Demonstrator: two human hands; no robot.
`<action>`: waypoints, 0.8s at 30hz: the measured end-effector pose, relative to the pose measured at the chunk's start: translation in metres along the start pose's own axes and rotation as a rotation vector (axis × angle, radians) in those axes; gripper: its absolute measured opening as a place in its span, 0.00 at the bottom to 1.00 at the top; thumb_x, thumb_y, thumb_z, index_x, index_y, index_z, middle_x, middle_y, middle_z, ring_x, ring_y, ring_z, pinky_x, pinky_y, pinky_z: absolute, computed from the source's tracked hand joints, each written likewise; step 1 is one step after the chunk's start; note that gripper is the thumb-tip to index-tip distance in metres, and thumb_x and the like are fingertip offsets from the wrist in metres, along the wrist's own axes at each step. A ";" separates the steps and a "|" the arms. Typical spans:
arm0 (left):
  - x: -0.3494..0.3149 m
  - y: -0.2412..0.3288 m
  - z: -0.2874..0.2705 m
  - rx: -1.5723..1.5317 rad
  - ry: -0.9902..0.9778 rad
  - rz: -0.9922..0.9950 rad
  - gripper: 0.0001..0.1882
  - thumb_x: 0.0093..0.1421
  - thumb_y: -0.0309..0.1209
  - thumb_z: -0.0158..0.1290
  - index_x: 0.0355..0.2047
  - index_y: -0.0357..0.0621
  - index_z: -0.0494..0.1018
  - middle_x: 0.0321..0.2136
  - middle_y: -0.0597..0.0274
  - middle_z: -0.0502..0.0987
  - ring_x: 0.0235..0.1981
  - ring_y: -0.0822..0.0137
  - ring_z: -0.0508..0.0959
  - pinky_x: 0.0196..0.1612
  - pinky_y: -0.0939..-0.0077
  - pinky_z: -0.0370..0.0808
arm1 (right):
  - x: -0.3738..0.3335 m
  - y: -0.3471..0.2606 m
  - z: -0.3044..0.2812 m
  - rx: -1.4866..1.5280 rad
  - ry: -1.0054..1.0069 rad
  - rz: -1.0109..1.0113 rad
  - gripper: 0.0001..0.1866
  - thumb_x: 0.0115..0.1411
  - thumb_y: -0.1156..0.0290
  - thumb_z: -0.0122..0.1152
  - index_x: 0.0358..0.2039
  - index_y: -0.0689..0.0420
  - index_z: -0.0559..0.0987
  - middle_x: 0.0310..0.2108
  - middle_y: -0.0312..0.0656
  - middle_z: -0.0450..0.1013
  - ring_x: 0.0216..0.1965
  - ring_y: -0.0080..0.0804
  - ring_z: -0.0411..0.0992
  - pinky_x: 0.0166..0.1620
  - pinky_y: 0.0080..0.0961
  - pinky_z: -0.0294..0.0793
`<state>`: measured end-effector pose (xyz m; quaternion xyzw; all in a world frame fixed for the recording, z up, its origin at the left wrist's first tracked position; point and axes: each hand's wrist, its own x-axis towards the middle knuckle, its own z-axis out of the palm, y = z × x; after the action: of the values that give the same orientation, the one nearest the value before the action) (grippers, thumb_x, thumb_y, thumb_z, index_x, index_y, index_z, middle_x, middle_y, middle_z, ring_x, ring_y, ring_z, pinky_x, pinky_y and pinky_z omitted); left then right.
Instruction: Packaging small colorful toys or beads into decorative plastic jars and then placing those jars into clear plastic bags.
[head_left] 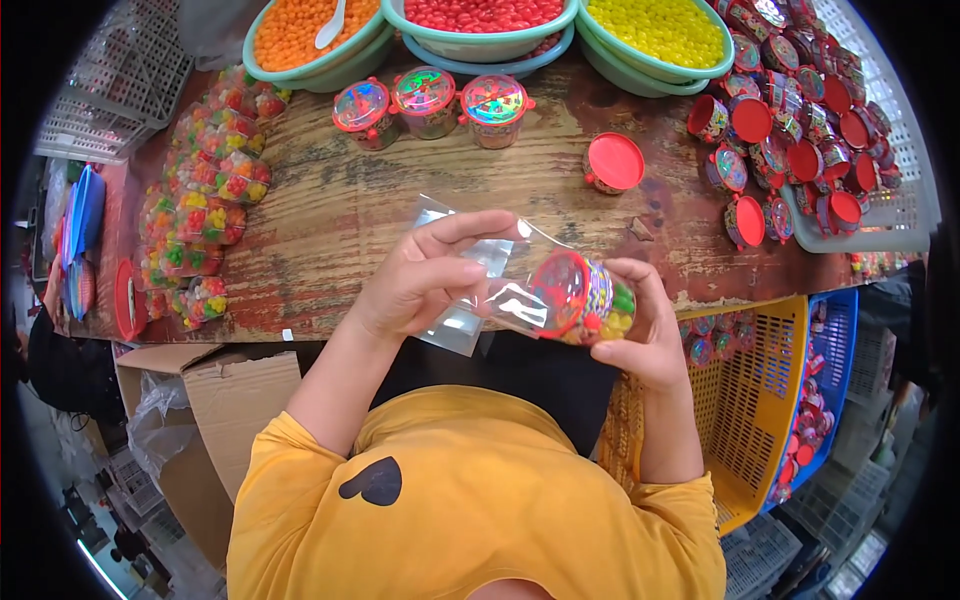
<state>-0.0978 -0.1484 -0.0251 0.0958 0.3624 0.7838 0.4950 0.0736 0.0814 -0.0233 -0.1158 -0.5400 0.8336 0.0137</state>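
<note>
Near the table's front edge, my right hand [648, 335] is closed around a small round candy tub [572, 290] with a red-rimmed lid. The tub lies tilted, its lid facing my left hand, and yellow and green candies show by my right fingers. Clear film of a plastic bag [520, 300] reaches from the tub to my left hand [430, 275], whose fingers are closed on it. How far the bag covers the tub I cannot tell. More flat clear film [455, 325] hangs beneath my left hand.
Three lidded tubs [425, 100] and one with a plain red top [615, 162] stand beyond my hands. Basins of orange [300, 35], red [485, 12] and yellow candies [655, 30] line the back. Candy packs [210, 190] lie left; tubs [800, 110] pile right, above a yellow crate [745, 430].
</note>
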 end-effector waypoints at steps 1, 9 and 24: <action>0.001 0.000 0.000 0.000 0.002 0.002 0.27 0.59 0.18 0.53 0.61 0.37 0.69 0.55 0.49 0.76 0.29 0.67 0.82 0.56 0.51 0.76 | -0.004 0.000 -0.001 -0.003 -0.047 -0.038 0.45 0.43 0.81 0.78 0.61 0.61 0.63 0.62 0.47 0.66 0.62 0.35 0.67 0.63 0.34 0.69; 0.005 0.008 0.015 0.579 0.032 0.122 0.16 0.68 0.27 0.54 0.55 0.36 0.71 0.46 0.60 0.79 0.46 0.74 0.79 0.49 0.78 0.75 | -0.006 0.002 0.004 -0.316 -0.051 -0.243 0.47 0.42 0.75 0.82 0.61 0.62 0.65 0.63 0.49 0.67 0.63 0.36 0.68 0.63 0.34 0.69; 0.010 0.015 0.047 0.998 -0.051 0.666 0.29 0.61 0.27 0.62 0.60 0.40 0.65 0.48 0.59 0.74 0.48 0.71 0.75 0.52 0.74 0.73 | -0.004 0.011 0.008 -0.591 0.132 -0.457 0.50 0.41 0.75 0.83 0.64 0.61 0.64 0.64 0.50 0.65 0.63 0.38 0.68 0.60 0.32 0.73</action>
<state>-0.0895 -0.1217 0.0161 0.4436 0.6252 0.6295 0.1265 0.0769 0.0686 -0.0293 -0.0447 -0.7669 0.6082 0.1999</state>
